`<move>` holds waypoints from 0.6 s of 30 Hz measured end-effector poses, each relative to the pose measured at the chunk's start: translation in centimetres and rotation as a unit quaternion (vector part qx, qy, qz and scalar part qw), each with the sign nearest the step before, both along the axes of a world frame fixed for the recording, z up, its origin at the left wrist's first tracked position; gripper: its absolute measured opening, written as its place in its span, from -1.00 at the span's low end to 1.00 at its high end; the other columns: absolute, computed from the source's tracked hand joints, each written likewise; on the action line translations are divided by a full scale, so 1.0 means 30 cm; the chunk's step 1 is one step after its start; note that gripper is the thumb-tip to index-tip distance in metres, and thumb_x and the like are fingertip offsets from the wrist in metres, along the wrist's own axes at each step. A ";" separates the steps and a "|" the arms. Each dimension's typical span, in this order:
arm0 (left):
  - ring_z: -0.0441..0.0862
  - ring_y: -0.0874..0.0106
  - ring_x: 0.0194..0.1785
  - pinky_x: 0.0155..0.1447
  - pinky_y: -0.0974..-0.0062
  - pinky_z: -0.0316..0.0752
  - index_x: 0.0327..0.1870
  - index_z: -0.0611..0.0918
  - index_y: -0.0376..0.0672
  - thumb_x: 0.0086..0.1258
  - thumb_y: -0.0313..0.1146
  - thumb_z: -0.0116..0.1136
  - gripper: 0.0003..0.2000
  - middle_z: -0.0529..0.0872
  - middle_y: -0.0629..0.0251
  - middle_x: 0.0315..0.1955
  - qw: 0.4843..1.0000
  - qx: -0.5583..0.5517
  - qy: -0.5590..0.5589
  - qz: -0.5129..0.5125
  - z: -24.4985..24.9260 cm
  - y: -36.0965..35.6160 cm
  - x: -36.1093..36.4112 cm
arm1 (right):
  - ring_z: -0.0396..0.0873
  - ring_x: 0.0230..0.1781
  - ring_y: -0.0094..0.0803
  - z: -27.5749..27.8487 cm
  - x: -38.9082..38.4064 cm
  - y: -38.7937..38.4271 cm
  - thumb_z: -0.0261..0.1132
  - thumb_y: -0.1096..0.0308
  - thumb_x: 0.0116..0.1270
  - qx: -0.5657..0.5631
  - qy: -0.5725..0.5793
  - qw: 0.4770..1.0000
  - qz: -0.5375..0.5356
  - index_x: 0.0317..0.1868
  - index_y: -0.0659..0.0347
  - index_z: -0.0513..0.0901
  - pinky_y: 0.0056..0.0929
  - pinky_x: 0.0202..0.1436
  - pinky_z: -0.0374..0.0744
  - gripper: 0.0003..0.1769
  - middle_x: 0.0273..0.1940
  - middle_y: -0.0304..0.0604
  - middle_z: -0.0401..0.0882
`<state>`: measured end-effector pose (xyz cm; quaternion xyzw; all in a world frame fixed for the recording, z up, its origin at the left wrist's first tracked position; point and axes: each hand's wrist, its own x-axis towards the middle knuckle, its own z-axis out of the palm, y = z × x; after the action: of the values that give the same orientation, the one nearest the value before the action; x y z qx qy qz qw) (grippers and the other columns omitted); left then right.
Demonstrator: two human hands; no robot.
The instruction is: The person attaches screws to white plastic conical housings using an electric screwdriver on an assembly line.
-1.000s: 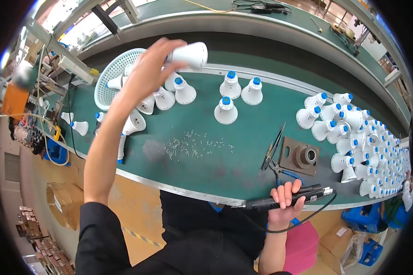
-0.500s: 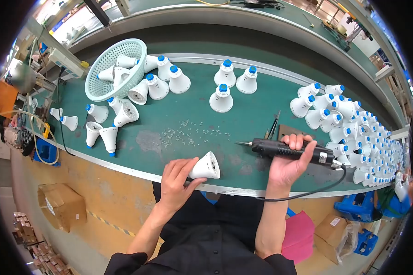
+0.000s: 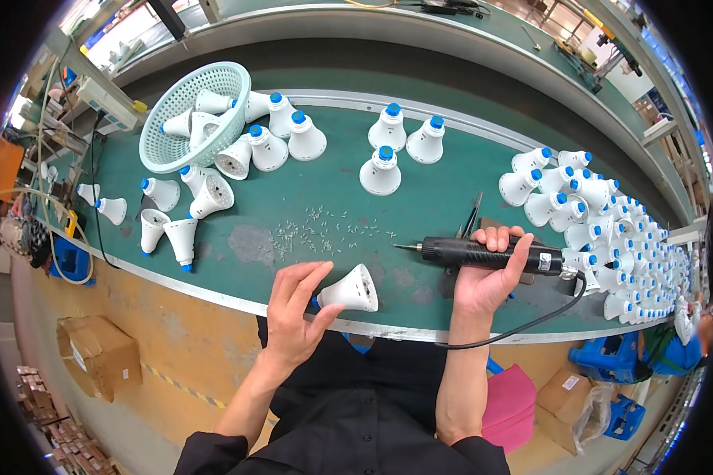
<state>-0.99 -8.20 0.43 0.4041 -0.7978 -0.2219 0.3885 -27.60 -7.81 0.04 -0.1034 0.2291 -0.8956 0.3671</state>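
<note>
My left hand (image 3: pixel 295 310) is open, fingers stretched and thumb apart, beside a white cone-shaped lamp housing (image 3: pixel 350 290). That housing lies on its side near the bench's front edge, its wide end toward the right and its blue cap between my thumb and fingers. My right hand (image 3: pixel 491 273) wraps round a black electric screwdriver (image 3: pixel 471 252) held level, with the bit pointing left. A black cord curves down from its rear end. Small pale screw-like pieces (image 3: pixel 309 233) are scattered on the green mat beyond my left hand.
A pale green basket (image 3: pixel 154 134) at the back left holds several housings, with more lying around it. Three housings (image 3: pixel 382 172) stand upright at the back middle. Densely packed housings (image 3: pixel 610 229) fill the right side. Tweezers (image 3: pixel 472 214) lie behind the screwdriver.
My left fingers have loosened and spread away from the housing, exposing its blue cap. My right hand and the screwdriver have shifted slightly left.
</note>
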 end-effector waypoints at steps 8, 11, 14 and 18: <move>0.59 0.16 0.11 0.16 0.23 0.52 0.08 0.68 -0.20 0.03 -0.36 0.53 -0.49 0.68 0.25 -0.03 0.995 -0.067 -0.048 -0.063 0.112 -0.084 -0.144 | 0.35 -0.39 -0.58 0.088 0.014 0.066 0.31 0.08 0.48 -0.064 -0.027 0.997 0.032 -0.15 0.10 0.53 -0.50 -0.11 0.43 -0.72 -0.46 -0.38 0.33; 0.60 0.19 0.12 0.14 0.22 0.51 0.01 0.71 -0.19 0.04 -0.32 0.52 -0.55 0.68 0.29 -0.07 0.993 -0.078 -0.060 -0.070 0.116 -0.087 -0.179 | 0.34 -0.41 -0.60 0.124 0.030 0.087 0.29 0.09 0.50 -0.081 -0.047 0.995 0.038 -0.14 0.11 0.49 -0.52 -0.14 0.44 -0.72 -0.47 -0.39 0.30; 0.63 0.23 0.07 0.10 0.24 0.51 -0.11 0.73 -0.17 0.04 -0.35 0.51 -0.65 0.70 0.33 -0.17 0.991 -0.099 -0.049 -0.074 0.120 -0.084 -0.198 | 0.33 -0.43 -0.59 0.150 0.042 0.107 0.29 0.10 0.50 -0.097 -0.072 0.992 0.041 -0.14 0.13 0.47 -0.49 -0.15 0.45 -0.71 -0.49 -0.40 0.28; 0.67 0.30 -0.06 0.02 0.27 0.51 -0.34 0.74 -0.10 0.03 -0.41 0.48 -0.82 0.71 0.39 -0.35 0.990 -0.121 -0.005 -0.073 0.080 -0.076 -0.195 | 0.34 -0.43 -0.57 0.151 0.020 0.136 0.28 0.15 0.50 -0.158 -0.092 0.977 0.114 -0.15 0.16 0.46 -0.45 -0.11 0.47 -0.73 -0.48 -0.38 0.27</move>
<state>-6.85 -10.46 2.84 0.2958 -0.8480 -0.1493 0.4137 -26.99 -3.74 4.58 -0.1029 0.0367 -0.8786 0.4649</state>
